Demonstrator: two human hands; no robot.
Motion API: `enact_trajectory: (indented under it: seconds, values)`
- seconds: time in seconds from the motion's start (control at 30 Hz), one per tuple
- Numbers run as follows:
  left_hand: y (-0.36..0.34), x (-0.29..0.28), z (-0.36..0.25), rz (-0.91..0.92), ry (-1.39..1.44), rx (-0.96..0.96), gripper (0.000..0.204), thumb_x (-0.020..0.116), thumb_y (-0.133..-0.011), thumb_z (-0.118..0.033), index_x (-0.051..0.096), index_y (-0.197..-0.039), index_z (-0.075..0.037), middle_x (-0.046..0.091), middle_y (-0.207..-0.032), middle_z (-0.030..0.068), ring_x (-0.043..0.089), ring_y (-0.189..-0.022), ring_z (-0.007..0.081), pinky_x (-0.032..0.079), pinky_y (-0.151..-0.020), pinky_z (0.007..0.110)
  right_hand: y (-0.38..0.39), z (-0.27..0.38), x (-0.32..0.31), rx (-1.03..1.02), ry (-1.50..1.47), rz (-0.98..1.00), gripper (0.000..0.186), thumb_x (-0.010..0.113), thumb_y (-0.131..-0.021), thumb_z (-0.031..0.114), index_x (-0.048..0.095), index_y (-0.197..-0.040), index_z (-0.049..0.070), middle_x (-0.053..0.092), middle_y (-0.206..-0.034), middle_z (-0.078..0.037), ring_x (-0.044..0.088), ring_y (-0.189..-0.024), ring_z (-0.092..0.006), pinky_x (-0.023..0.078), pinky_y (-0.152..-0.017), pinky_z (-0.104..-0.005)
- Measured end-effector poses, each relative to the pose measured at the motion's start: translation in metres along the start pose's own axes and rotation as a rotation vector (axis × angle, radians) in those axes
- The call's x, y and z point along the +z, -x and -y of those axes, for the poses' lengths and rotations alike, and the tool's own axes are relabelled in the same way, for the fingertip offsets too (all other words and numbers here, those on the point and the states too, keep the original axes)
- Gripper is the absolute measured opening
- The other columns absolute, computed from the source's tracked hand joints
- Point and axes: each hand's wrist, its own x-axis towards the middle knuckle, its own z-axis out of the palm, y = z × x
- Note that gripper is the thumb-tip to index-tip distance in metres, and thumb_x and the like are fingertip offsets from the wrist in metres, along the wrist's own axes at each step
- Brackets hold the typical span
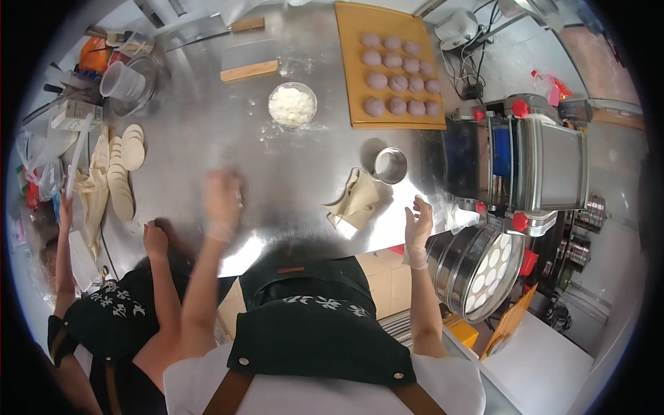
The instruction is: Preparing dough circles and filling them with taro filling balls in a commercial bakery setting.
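My left hand is over the steel table, smeared by motion, so its fingers and anything in them cannot be made out. At the table's front edge my right hand is raised, fingers apart, holding nothing. Nearest to it lies a crumpled, pale piece of rolled dough. A round metal cutter stands just beyond that dough. Farther back is a clear bowl of white flour, with some flour scattered around it.
Purple dough balls sit on a yellow board. A scraper and knife lie at the back. Right are a rolling machine and steamer. Left, a co-worker's hand is near dough discs.
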Motion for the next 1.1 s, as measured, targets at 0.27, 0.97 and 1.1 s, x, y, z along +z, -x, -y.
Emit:
enact_trajectory:
  seconds: [0.27,0.97,1.1]
  values:
    - [0.095,0.187,-0.161,0.245,-0.042,-0.067,0.073,0.075,-0.076,-0.04,0.045,-0.133,-0.006,0.047,-0.121,0.0231,0.047,-0.114,0.0402,0.044,-0.093,0.046,-0.006,-0.047,0.101,0.245,-0.573,0.574,0.042,0.065,-0.082,0.017,0.058,-0.121,0.002,0.062,-0.11,-0.017,0.061,-0.101,-0.0266,0.05,-0.083,-0.0352]
    - [0.075,0.172,-0.105,0.437,1.286,-0.625,0.036,0.054,-0.085,-0.006,0.049,-0.12,0.0,0.063,-0.103,0.0143,0.065,-0.089,0.0269,0.058,-0.073,0.037,-0.02,-0.198,-0.074,0.503,-0.751,-0.705,0.023,0.049,-0.09,0.008,0.064,-0.104,-0.002,0.066,-0.096,-0.007,0.061,-0.089,-0.0165,0.047,-0.078,-0.0302]
    - [0.078,0.162,-0.092,0.43,1.205,-0.691,0.042,0.051,-0.086,-0.006,0.043,-0.127,-0.003,0.058,-0.107,0.0159,0.063,-0.087,0.0287,0.057,-0.07,0.04,-0.107,-0.278,-0.137,0.503,-1.416,-0.764,0.031,0.048,-0.093,0.014,0.056,-0.12,0.001,0.062,-0.112,-0.01,0.059,-0.105,-0.0213,0.047,-0.091,-0.0332]
